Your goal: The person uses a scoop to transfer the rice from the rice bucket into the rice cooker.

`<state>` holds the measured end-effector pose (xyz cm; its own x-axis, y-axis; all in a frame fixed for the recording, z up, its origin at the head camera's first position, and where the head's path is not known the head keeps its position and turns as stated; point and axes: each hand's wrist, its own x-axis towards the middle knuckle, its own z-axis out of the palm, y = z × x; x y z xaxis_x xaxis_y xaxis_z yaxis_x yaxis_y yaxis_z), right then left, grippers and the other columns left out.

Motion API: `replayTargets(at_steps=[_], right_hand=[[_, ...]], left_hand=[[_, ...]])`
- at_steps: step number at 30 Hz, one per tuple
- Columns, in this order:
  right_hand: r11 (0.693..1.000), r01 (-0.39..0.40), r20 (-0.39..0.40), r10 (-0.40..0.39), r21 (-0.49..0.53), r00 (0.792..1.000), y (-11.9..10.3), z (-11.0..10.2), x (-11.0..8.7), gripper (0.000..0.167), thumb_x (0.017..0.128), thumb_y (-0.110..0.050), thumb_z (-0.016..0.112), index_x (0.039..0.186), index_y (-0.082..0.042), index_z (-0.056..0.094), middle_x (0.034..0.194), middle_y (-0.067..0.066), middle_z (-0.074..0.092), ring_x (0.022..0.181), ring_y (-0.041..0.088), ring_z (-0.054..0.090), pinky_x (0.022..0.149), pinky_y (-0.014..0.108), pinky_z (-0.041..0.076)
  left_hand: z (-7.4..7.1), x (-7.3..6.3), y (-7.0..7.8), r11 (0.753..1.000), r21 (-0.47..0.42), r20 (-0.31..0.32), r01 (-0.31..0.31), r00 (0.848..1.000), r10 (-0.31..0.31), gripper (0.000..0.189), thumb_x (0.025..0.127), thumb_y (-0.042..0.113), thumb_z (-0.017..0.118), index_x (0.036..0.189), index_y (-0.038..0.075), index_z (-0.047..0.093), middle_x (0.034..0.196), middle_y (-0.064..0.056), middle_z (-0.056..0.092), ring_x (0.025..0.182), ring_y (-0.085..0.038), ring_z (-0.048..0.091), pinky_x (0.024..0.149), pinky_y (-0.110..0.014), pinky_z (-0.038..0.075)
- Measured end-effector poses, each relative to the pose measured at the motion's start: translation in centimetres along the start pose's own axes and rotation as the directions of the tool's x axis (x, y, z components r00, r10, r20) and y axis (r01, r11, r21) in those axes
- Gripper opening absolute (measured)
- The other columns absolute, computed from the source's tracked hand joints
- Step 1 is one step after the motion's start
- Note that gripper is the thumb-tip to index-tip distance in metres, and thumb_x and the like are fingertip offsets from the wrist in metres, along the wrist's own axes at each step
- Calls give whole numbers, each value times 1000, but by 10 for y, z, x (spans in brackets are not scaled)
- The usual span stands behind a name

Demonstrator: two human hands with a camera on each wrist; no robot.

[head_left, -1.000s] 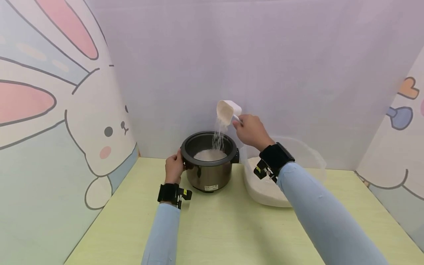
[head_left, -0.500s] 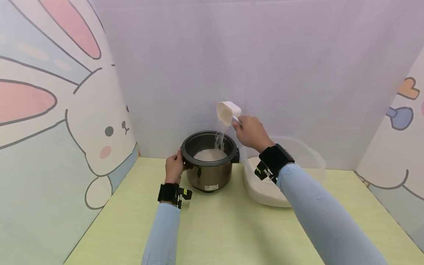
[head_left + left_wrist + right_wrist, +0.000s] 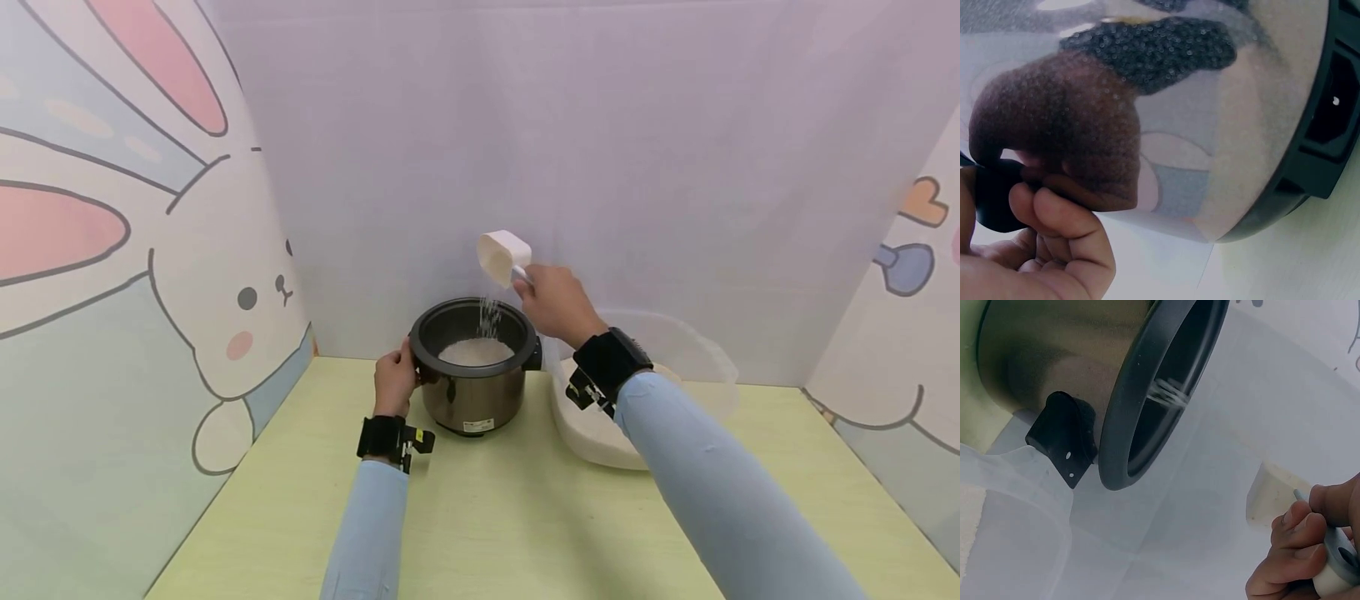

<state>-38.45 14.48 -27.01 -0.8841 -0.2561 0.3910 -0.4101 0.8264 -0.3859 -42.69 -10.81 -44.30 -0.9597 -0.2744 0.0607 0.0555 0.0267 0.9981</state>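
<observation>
A rice cooker (image 3: pixel 474 402) stands on the table without a lid, and white rice (image 3: pixel 476 352) lies in its dark pot. My left hand (image 3: pixel 394 382) grips the cooker's black side handle (image 3: pixel 999 195), fingers and thumb curled round it in the left wrist view. Above the pot's right side my right hand (image 3: pixel 558 304) holds a white measuring scoop (image 3: pixel 504 254) by its handle (image 3: pixel 1339 553). The scoop is tilted left, and a thin stream of grains (image 3: pixel 489 317) falls from it into the pot.
Right of the cooker is a translucent container (image 3: pixel 600 446) of rice, partly hidden behind my right forearm. Its raised clear lid or wall (image 3: pixel 697 354) stands near the purple-white backdrop (image 3: pixel 390 183). Rabbit-printed panels (image 3: pixel 247 333) flank the pale green table (image 3: pixel 480 517).
My right hand and the scoop have shifted slightly left. The scoop holds visibly less rice, and the falling stream has thinned. My left hand has stayed on the cooker's handle.
</observation>
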Motion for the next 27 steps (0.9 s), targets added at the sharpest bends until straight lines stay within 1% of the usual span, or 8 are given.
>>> replayTargets(at_steps=[3, 7, 9, 14, 17, 22, 27], right_hand=[[1000, 17, 6, -17, -1, 1000, -3, 2, -1, 24, 110, -19, 50, 96, -1, 58, 73, 9, 48, 64, 25, 47, 64, 37, 37], [999, 32, 10, -32, -1, 999, -6, 5, -3, 23, 110, -18, 50, 99, 0, 59, 74, 10, 50, 65, 26, 49, 66, 38, 38], [999, 39, 3, -39, -3, 999, -7, 7, -3, 22, 109, -18, 50, 99, -1, 59, 75, 10, 51, 65, 26, 50, 66, 39, 39], [996, 84, -33, -86, -37, 996, -10, 14, -3, 20, 107, -16, 53, 95, -1, 60, 75, 10, 54, 67, 28, 52, 68, 40, 41], [992, 106, -41, -109, -65, 993, -10, 19, -3, 19, 106, -14, 55, 93, -1, 60, 74, 9, 54, 68, 28, 51, 68, 41, 42], [993, 94, -20, -96, -65, 995, -10, 25, -3, 19, 106, -14, 55, 93, -2, 60, 74, 8, 54, 67, 26, 51, 66, 39, 42], [994, 77, 5, -77, -72, 997, -13, 29, -3, 18, 107, -15, 54, 98, -1, 62, 78, 9, 58, 68, 25, 53, 67, 39, 44]], left_hand=[[0, 1, 0, 1000, 1, 2, 9, 1000, -9, 47, 109, 43, 50, 85, 3, 61, 75, -4, 51, 61, -14, 57, 68, -38, 57], [1, 2, 0, 1000, -2, 6, 13, 1000, -13, 46, 109, 42, 50, 85, 4, 60, 75, -4, 50, 61, -14, 56, 74, -46, 56], [1, 2, 0, 1000, 0, 4, 10, 1000, -10, 46, 109, 42, 50, 83, 4, 59, 75, -4, 50, 61, -14, 55, 75, -47, 56], [1, 1, 1, 1000, 0, 3, 7, 1000, -7, 46, 109, 42, 50, 82, 5, 58, 73, -3, 48, 61, -13, 55, 71, -42, 57], [1, 1, 2, 1000, -4, 4, 10, 1000, -10, 46, 109, 42, 50, 82, 5, 58, 73, -3, 48, 61, -13, 55, 71, -41, 57], [0, 0, 2, 1000, -3, 2, 22, 1000, -22, 46, 109, 41, 50, 82, 5, 58, 73, -3, 48, 61, -14, 55, 75, -45, 56], [-1, 2, 1, 1000, -2, 8, 26, 1000, -26, 46, 109, 42, 50, 80, 7, 56, 72, -3, 47, 61, -15, 55, 77, -48, 56]])
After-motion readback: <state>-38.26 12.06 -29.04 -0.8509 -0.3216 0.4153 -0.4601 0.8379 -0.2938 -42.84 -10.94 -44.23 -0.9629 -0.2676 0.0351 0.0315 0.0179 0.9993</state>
